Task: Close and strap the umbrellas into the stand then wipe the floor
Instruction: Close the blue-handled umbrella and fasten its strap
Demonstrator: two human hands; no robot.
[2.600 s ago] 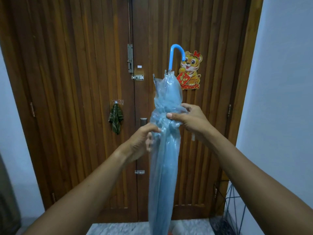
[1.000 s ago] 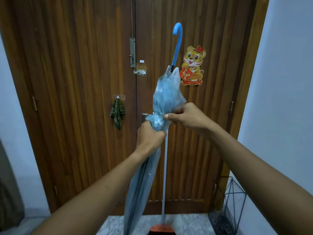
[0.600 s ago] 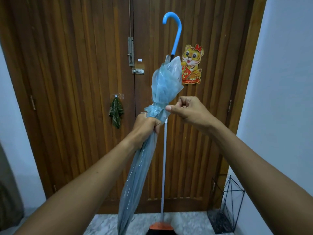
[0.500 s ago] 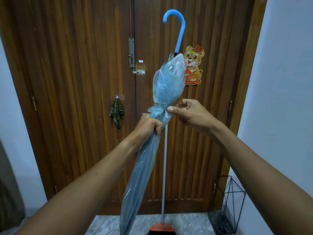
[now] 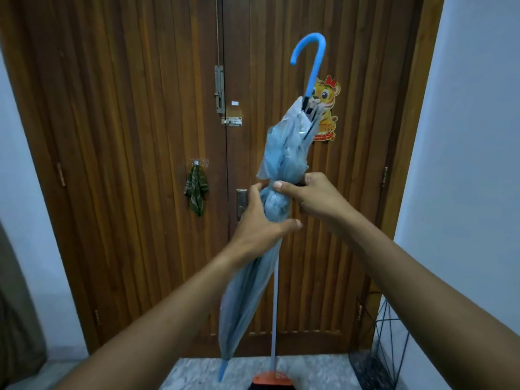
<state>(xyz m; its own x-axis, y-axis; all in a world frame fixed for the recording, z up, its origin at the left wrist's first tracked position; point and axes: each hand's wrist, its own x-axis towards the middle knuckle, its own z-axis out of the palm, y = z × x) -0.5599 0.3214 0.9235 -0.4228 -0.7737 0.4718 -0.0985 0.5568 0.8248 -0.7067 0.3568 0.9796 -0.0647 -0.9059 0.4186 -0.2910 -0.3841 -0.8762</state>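
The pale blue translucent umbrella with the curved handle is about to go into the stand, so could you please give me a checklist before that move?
1. Canopy of the pale blue translucent umbrella gathered shut: ok.
2. Strap fastened around it: cannot tell, hidden by the right hand.
3. Left hand grip on the canopy: ok.
4. Black wire umbrella stand within view, lower right: ok.
5. Stand's inside free: cannot tell.
6. Orange-headed broom beside the umbrella tip: not ok, could snag.

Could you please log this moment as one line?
umbrella: closed, handle up | left hand: gripping | right hand: at strap | stand: empty
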